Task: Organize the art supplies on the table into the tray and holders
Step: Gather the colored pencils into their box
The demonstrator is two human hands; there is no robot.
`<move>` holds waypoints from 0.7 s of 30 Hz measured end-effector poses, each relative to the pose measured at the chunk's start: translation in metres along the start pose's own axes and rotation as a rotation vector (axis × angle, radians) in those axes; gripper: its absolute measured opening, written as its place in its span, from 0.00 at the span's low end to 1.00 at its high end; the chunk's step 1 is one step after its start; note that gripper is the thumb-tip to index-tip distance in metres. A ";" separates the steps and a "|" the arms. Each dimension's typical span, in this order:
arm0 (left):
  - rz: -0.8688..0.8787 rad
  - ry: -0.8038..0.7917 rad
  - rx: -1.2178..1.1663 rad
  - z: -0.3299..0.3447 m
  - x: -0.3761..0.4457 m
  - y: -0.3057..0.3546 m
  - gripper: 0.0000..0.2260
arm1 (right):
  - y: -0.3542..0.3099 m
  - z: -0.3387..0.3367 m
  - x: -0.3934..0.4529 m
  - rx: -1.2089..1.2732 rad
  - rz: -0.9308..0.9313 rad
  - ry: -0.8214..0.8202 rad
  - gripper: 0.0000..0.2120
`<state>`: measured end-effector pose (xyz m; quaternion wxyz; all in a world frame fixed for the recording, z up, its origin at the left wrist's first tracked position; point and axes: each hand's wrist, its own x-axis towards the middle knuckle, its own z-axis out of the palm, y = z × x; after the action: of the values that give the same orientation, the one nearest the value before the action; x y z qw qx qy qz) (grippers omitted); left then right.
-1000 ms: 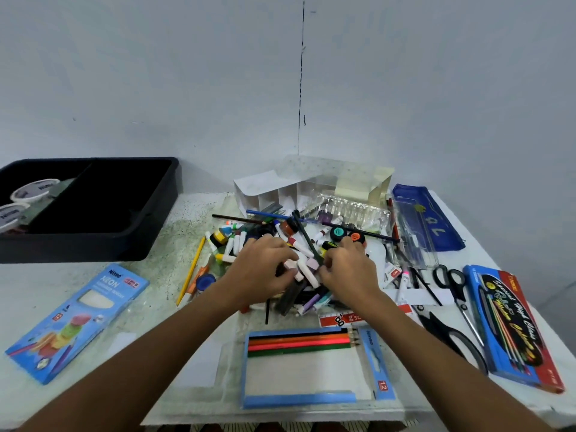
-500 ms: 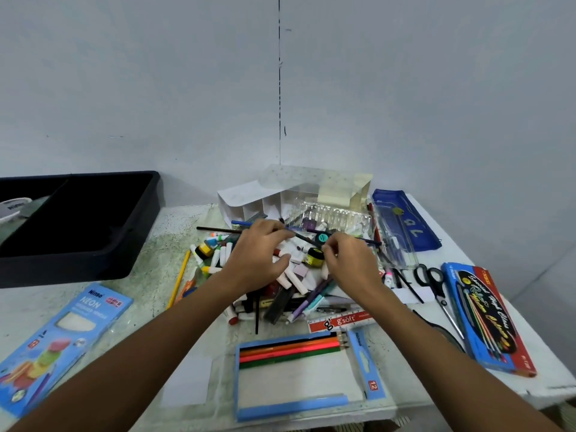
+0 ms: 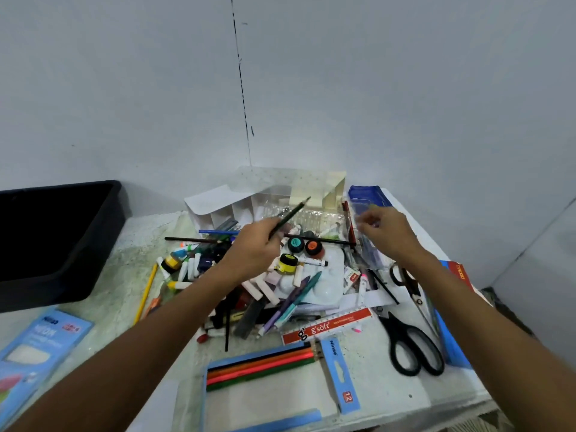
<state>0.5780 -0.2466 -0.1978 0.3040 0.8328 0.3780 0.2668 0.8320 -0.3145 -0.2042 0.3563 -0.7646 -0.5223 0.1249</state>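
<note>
Pinching a dark pencil (image 3: 290, 216), left hand (image 3: 254, 249) up over the pile (image 3: 265, 275).
Right hand (image 3: 386, 232) hovers right of pile, fingers loosely curled, grip w/ nothing visible.

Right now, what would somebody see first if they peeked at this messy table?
First, the left hand holding a dark pencil up over a jumbled heap of markers, crayons and little paint pots mid-table. Next, the big black scissors near the right edge, then the black tray at far left.
</note>
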 end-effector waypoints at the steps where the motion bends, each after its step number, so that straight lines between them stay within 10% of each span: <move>1: -0.059 -0.010 -0.094 0.001 0.003 0.003 0.05 | 0.014 0.003 0.008 -0.088 0.013 -0.081 0.03; 12: -0.286 -0.025 -0.478 0.017 0.029 0.024 0.08 | 0.034 0.014 0.042 -0.245 -0.156 -0.449 0.11; 21: -0.151 0.074 -0.279 0.024 0.054 0.053 0.10 | -0.009 -0.050 0.060 0.792 -0.058 -0.268 0.03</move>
<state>0.6504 -0.2396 -0.1648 0.4216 0.7414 0.4099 0.3235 0.8792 -0.2798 -0.1508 0.5550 -0.5304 -0.4970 0.4046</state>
